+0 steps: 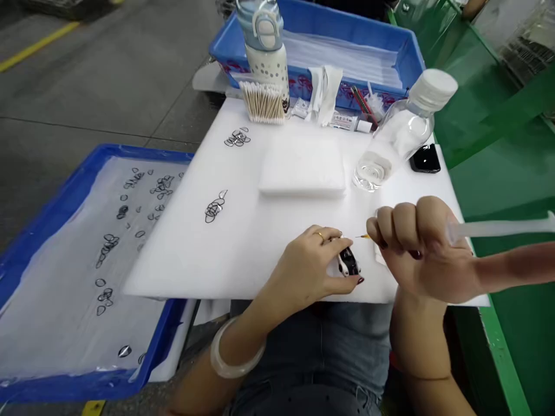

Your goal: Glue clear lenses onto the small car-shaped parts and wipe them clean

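Observation:
My left hand [310, 260] is closed around a small black-and-white glossy part [347, 262] near the front edge of the white board. Fingers and thumb pinch it from both sides and hide some of it. Just to the right, my right hand [418, 248] is wrapped round a syringe. Its translucent plunger [503, 227] sticks out to the right, and a thin needle with an orange hub [365, 236] points left toward the part. A small gap shows between needle tip and part. The syringe barrel is hidden in my fist, and my thumb is stretched out to the right.
On the white board [173, 254] lie small piles of black rings [215, 207], a white foam block [302, 167], a clear bottle [401, 133], cotton swabs [262, 104] and a phone [425, 159]. A blue tray [154, 358] with more rings is at left.

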The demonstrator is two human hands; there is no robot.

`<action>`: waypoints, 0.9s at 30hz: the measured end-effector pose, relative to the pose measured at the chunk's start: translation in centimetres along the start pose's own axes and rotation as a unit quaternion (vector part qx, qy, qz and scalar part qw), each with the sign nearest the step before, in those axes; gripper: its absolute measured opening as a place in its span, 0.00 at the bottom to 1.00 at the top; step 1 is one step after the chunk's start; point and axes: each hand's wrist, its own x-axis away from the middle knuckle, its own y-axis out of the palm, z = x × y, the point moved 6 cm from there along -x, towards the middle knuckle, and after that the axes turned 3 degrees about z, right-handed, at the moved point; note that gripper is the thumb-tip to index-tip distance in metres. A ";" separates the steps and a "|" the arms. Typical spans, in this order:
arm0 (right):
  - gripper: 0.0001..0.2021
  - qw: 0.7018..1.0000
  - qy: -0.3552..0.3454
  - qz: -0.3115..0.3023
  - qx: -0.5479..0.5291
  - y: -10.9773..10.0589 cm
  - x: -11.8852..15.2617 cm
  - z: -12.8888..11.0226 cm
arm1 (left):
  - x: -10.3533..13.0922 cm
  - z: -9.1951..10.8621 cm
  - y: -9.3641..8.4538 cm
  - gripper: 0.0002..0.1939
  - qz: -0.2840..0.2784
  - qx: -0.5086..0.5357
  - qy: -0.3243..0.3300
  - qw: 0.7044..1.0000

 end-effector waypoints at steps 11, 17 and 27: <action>0.32 0.973 -0.012 0.068 -0.219 -2.0 1.4 3.1 | 0.5 -1.1 -0.2 0.24 0.109 0.103 -0.113 0.982; 0.29 0.963 0.002 0.090 -0.254 -2.0 1.8 4.1 | 0.4 -0.9 -0.6 0.21 0.096 0.078 -0.108 0.986; 0.28 0.973 0.021 0.055 -0.221 -1.7 1.7 4.3 | 0.4 -0.8 -0.6 0.18 0.093 0.061 -0.111 0.988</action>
